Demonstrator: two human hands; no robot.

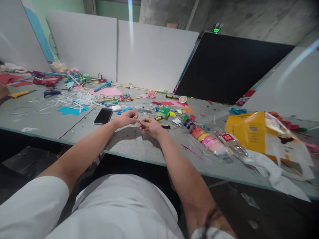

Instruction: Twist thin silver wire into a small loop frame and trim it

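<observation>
Left hand (127, 119) and right hand (151, 127), narrowly pinched with any held piece indiscernible, are best steadied against the table (129, 143).

anything between fingers (144, 123): too small to tell | co-worker's hand (3, 92): cut off left

- The phone (103, 116) looked smooth and glossy.
- The desk (132, 142) looked matt, slightly rough.
- The strips (67, 99) looked like paper.
- The shirt (124, 205) was matt cloth.
</observation>
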